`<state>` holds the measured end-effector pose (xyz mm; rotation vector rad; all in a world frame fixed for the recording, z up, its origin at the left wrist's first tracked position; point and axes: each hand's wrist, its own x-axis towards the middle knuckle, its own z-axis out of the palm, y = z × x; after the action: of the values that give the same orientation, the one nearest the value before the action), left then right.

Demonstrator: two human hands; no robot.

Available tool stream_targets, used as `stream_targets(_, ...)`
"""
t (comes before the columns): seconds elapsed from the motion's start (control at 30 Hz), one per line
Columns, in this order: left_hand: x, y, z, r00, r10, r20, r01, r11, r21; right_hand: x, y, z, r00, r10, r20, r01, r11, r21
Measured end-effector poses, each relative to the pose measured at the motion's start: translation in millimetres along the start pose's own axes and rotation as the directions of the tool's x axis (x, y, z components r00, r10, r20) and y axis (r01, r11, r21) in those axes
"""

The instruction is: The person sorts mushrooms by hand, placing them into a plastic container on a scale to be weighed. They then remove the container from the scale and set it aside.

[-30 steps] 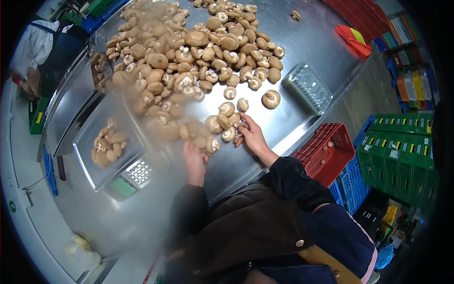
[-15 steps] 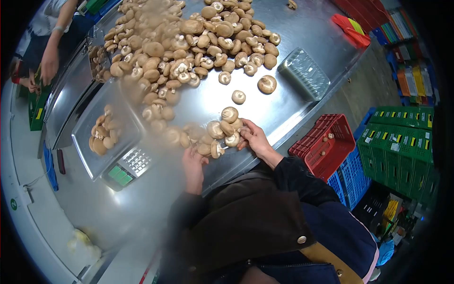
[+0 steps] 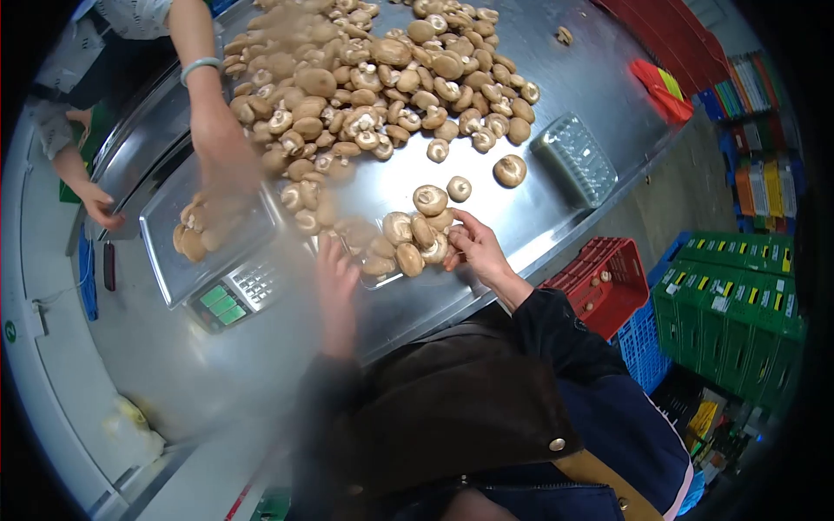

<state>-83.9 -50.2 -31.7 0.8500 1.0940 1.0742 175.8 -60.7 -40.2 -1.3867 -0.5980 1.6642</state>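
A clear plastic tray [image 3: 374, 280] heaped with shiitake mushrooms [image 3: 410, 259] sits on the steel table before me. My right hand [image 3: 484, 252] curls its fingers and thumb around a mushroom at the tray's right end. At the left end is my left hand [image 3: 334, 282], blurred by a smear, its fingers extended beside the tray with nothing visible in them. Two loose shiitake, a small one [image 3: 459, 188] and a larger one [image 3: 510, 171], lie just beyond. The big pile of shiitake [image 3: 382, 87] spreads behind.
On my left, a co-worker's hand [image 3: 228, 165] reaches over a scale [image 3: 230, 300] whose pan holds mushrooms. Stacked clear trays [image 3: 575, 161] stand near the table's right edge. A red crate [image 3: 599, 286] and green crates [image 3: 730, 304] are on the right.
The co-worker's arm has come in over the scale pan. My left hand has shifted slightly left and its fingers have straightened. A mushroom at the tray's front has changed position.
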Motion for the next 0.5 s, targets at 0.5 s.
stream_targets(0.5, 22.7, 75.9, -87.3, 0.955, 0.050, -0.292, -0.099, 0.983, -0.156, 71.8, -43.9, 141.5, 0.968, -0.078, 0.239, 0.113, 0.985, -0.134)
